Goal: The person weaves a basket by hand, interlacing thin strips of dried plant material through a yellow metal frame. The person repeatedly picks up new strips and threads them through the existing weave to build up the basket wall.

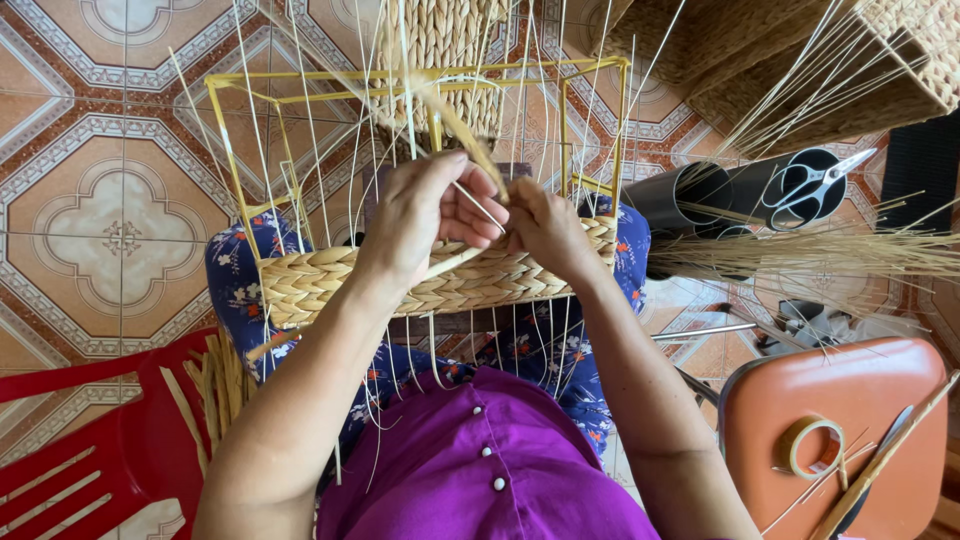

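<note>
Weaving a basket (430, 285) on a yellow wire frame (420, 80), lap-supported for steadiness.
Left hand (420, 215) and right hand (545, 230) pinching one straw strand (470, 140), keeping tension.

Patterned tile floor (110, 215), 1 red chair (90, 450), perhaps an orange stool (850, 400).
</note>
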